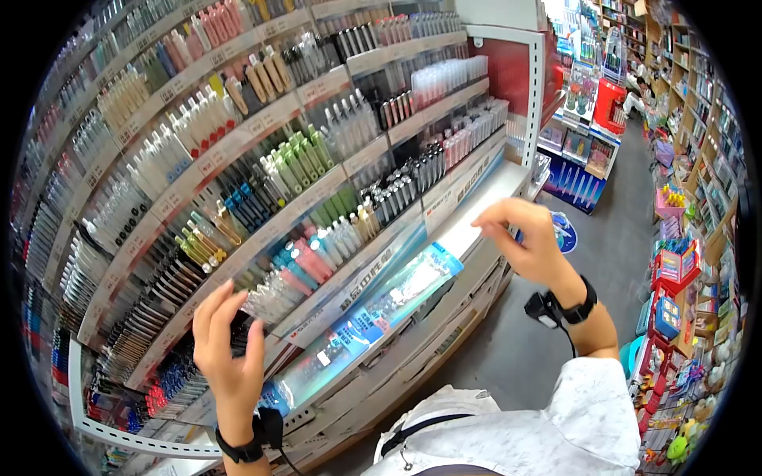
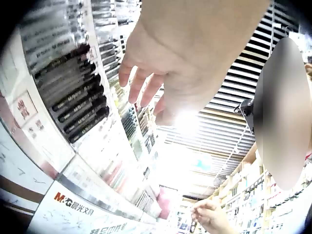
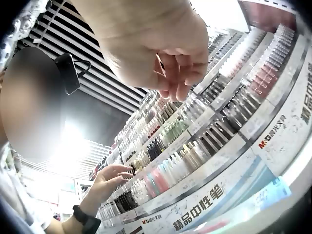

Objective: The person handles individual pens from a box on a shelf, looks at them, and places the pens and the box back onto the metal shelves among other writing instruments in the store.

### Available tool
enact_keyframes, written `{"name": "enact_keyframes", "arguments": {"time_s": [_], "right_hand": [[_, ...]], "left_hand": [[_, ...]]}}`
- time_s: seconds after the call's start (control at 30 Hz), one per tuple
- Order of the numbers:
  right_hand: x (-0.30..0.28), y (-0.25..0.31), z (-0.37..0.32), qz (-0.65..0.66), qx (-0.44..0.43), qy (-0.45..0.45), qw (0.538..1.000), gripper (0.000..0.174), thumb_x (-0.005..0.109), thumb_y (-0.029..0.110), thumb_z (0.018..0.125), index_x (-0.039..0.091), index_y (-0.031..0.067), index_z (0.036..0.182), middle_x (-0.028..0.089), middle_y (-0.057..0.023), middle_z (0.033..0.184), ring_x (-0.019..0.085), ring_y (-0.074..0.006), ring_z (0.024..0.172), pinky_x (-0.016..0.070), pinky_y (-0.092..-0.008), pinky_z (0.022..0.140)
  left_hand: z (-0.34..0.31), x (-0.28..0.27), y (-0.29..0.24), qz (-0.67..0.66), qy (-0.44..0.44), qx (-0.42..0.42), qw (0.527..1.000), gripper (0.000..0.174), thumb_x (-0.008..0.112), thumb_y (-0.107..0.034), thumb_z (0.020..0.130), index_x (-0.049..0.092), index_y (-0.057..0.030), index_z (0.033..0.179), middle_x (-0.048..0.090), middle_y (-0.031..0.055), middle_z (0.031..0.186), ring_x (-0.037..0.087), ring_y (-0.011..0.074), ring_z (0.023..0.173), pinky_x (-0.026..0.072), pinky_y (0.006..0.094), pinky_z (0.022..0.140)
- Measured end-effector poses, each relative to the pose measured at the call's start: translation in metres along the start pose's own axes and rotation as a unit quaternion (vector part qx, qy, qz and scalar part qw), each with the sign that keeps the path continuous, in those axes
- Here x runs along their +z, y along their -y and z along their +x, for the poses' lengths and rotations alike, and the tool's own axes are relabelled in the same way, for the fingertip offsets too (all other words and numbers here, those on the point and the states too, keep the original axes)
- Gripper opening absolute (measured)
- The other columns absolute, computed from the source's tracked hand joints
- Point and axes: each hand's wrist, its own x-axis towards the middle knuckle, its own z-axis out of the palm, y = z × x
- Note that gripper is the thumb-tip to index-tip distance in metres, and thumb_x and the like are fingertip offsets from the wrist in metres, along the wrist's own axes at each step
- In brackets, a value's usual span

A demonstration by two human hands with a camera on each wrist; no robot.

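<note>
Tiered racks of pens (image 1: 298, 163) fill the left side of the head view. My left hand (image 1: 226, 341) hovers before the lower rows, fingers loosely bent and thumb apart, holding nothing. Close beyond its thumb stand clear-bodied pens (image 1: 274, 300). In the left wrist view a row of black pens (image 2: 80, 100) shows beside that hand. My right hand (image 1: 524, 238) hangs over the right end of the white ledge (image 1: 468, 230), its fingers loosely curled with nothing in them. From the right wrist, this hand (image 3: 165, 58) appears in front of the pen rows.
A long clear-and-blue package (image 1: 361, 329) lies along the ledge below the racks. White drawers (image 1: 413, 357) sit beneath it. Rightward runs a grey aisle floor (image 1: 492, 333), with a display stand (image 1: 571, 170) further back and shelves of colourful goods (image 1: 675, 266) opposite.
</note>
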Motion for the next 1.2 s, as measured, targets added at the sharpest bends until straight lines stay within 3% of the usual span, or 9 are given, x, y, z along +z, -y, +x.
{"name": "enact_keyframes", "arguments": {"time_s": [0.27,0.33,0.4,0.5,0.6,0.8,0.83,1.0,1.2], "right_hand": [[-0.040,-0.017,-0.094,0.001,0.198,-0.003,0.980,0.014,0.059,-0.005,0.079,0.068,-0.0001,0.089,0.066,-0.0078,0.078,0.056,-0.0122,0.058,0.0440,-0.0238,0.054],[-0.049,-0.019,-0.104,-0.007,0.202,-0.013,0.979,0.014,0.059,-0.005,0.079,0.068,0.0001,0.089,0.065,-0.0078,0.077,0.056,-0.0124,0.058,0.0440,-0.0239,0.054],[-0.057,-0.018,-0.110,-0.025,0.201,-0.012,0.979,0.014,0.058,-0.005,0.080,0.068,0.0008,0.088,0.065,-0.0081,0.076,0.056,-0.0131,0.057,0.0440,-0.0245,0.053],[-0.063,-0.008,-0.112,-0.053,0.190,0.004,0.980,0.014,0.058,-0.005,0.080,0.067,0.0014,0.089,0.064,-0.0084,0.076,0.055,-0.0134,0.056,0.0432,-0.0256,0.052],[-0.065,-0.007,-0.114,-0.054,0.171,0.022,0.984,0.014,0.058,-0.005,0.079,0.066,0.0014,0.089,0.062,-0.0091,0.076,0.055,-0.0151,0.057,0.0434,-0.0259,0.052],[-0.053,-0.010,-0.118,-0.024,0.159,0.062,0.985,0.015,0.058,-0.006,0.079,0.066,0.0017,0.089,0.062,-0.0099,0.077,0.058,-0.0190,0.059,0.0462,-0.0280,0.052],[-0.052,-0.009,-0.116,-0.018,0.158,0.069,0.985,0.015,0.058,-0.006,0.079,0.066,0.0017,0.089,0.062,-0.0099,0.077,0.058,-0.0190,0.059,0.0462,-0.0280,0.052],[-0.042,-0.019,-0.118,0.065,0.167,0.004,0.984,0.016,0.058,-0.005,0.081,0.066,0.0004,0.094,0.065,-0.0107,0.081,0.061,-0.0174,0.062,0.0482,-0.0265,0.055],[-0.073,-0.059,-0.103,0.032,0.151,0.025,0.988,0.020,0.056,-0.007,0.080,0.065,-0.0001,0.096,0.064,-0.0103,0.078,0.059,-0.0159,0.060,0.0466,-0.0248,0.054]], "left_hand": [[-0.106,-0.053,0.033,0.067,-0.094,-0.020,0.993,0.022,0.054,0.008,0.077,0.059,0.0034,0.098,0.060,0.0176,0.105,0.058,0.0317,0.097,0.0446,0.0398,0.088],[-0.136,-0.068,0.031,0.083,-0.093,-0.034,0.992,0.019,0.052,0.008,0.080,0.059,0.0038,0.097,0.060,0.0172,0.105,0.058,0.0312,0.099,0.0438,0.0401,0.091],[-0.156,-0.084,0.017,0.135,-0.102,-0.108,0.980,0.019,0.058,0.000,0.086,0.065,0.0011,0.104,0.067,0.0143,0.103,0.063,0.0320,0.092,0.0484,0.0398,0.087],[-0.167,-0.099,-0.005,0.255,-0.103,-0.083,0.958,0.014,0.058,0.001,0.086,0.066,0.0028,0.096,0.067,0.0175,0.095,0.063,0.0322,0.087,0.0501,0.0400,0.080],[-0.194,-0.099,-0.023,0.247,-0.108,-0.147,0.952,0.012,0.059,0.001,0.085,0.065,0.0041,0.095,0.066,0.0177,0.091,0.062,0.0327,0.083,0.0501,0.0402,0.076],[-0.235,-0.100,-0.067,0.245,-0.076,-0.170,0.951,0.012,0.061,0.000,0.085,0.065,0.0023,0.097,0.066,0.0154,0.095,0.062,0.0311,0.084,0.0499,0.0382,0.073],[-0.240,-0.102,-0.076,0.237,-0.062,-0.250,0.937,0.013,0.061,0.000,0.085,0.065,0.0017,0.097,0.066,0.0153,0.095,0.062,0.0310,0.085,0.0498,0.0379,0.074],[-0.224,-0.110,-0.096,0.261,-0.046,-0.200,0.943,0.013,0.061,-0.001,0.085,0.065,0.0013,0.098,0.066,0.0155,0.095,0.062,0.0316,0.087,0.0493,0.0379,0.076],[-0.190,-0.081,-0.103,0.252,-0.042,-0.199,0.946,0.017,0.061,0.000,0.083,0.065,0.0014,0.100,0.064,0.0163,0.098,0.061,0.0316,0.087,0.0493,0.0374,0.077]]}}
